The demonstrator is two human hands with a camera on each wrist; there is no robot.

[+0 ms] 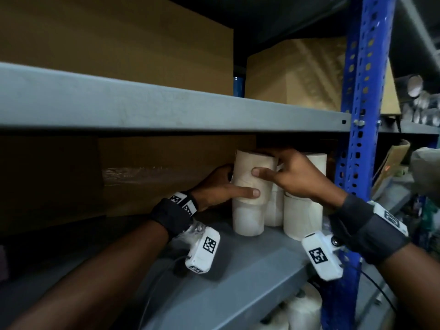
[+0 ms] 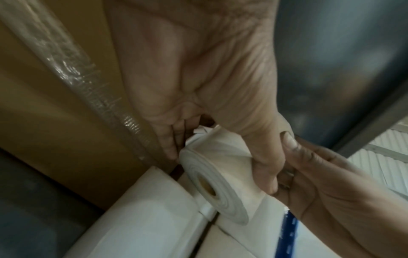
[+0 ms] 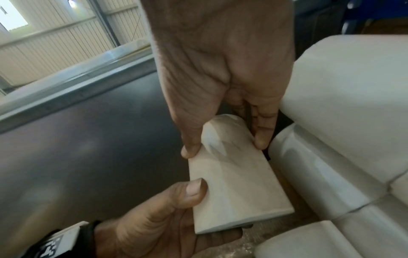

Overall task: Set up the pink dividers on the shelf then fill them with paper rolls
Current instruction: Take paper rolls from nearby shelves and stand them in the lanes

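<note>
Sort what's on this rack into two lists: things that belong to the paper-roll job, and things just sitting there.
Job:
held paper roll, gripped by left hand and right hand
stacked paper rolls
grey shelf
No pink dividers in view.

Just there:
taped cardboard box
upper cardboard boxes
blue upright

A dim storeroom holds grey metal shelving (image 1: 166,110) on a perforated blue upright (image 1: 359,91) at right, large cardboard boxes (image 1: 114,34) on the shelves, and a pale corrugated wall (image 3: 55,43) with a bright window (image 3: 11,15) beyond.
</note>
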